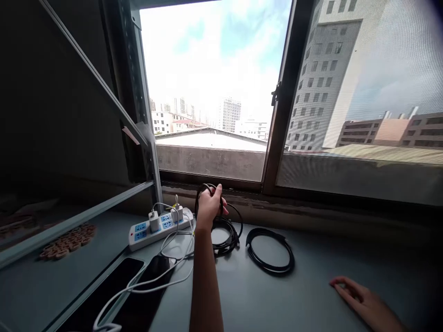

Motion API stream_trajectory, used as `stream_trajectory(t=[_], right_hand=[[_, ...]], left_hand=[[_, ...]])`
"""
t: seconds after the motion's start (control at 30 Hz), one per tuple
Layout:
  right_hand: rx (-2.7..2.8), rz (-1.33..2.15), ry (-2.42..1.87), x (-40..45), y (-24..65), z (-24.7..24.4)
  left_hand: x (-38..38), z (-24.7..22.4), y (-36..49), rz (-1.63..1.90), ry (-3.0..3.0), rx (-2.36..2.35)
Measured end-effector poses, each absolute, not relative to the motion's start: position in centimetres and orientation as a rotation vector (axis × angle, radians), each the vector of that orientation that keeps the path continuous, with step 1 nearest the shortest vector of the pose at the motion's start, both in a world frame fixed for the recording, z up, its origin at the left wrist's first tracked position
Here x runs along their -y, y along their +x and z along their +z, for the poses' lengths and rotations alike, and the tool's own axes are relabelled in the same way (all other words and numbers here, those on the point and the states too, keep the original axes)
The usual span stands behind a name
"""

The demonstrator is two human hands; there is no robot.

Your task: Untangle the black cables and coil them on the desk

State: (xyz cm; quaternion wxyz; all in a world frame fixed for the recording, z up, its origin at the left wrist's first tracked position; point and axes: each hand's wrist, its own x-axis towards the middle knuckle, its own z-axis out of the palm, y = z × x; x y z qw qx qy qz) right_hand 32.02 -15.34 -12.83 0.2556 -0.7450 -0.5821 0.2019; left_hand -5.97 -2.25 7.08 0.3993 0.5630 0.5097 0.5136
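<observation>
My left hand point(209, 205) is closed around a coiled black cable point(197, 203), lifted near the window sill. Part of that coil is hidden behind the fingers, and a loop of it curves out to the right. Below and beside the wrist, more black cable point(226, 249) lies coiled on the table, partly covered by my forearm. A separate black cable coil point(270, 269) rests flat to the right of it. My right hand point(360, 297) is low at the right, over the table, thumb and fingertips drawn together; nothing shows between them.
A white power strip point(138, 242) with two plugged-in chargers stands left of my forearm. White cables point(148, 290) trail over dark flat panels point(104, 290). Small brown rings point(67, 242) lie far left, behind a metal frame bar point(79, 216). A window point(211, 159) borders the table's back.
</observation>
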Motion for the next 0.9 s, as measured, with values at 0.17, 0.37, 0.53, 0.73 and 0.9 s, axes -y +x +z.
stream_trajectory(t=[0.17, 0.37, 0.53, 0.73, 0.9], right_hand=[[1.564, 0.445, -1.983, 15.6, 30.8, -11.9], [1.633, 0.862, -1.658, 15.5, 24.9, -7.1], [1.879, 0.981, -1.348, 13.0, 15.9, -1.2], [1.809, 0.749, -1.141, 9.1, 7.6, 2.6], [1.701, 0.737, -0.904, 9.4, 6.0, 6.1]], left_hand=[[6.0, 9.9, -5.7, 1.648, 1.44, -0.886], [8.9, 11.6, -4.5, 1.849, 1.453, -0.815], [11.0, 12.6, -4.0, 2.029, 1.485, -0.804], [13.0, 13.3, -4.0, 2.318, 1.428, -0.727], [13.7, 13.6, -5.3, 2.447, 1.304, -0.71]])
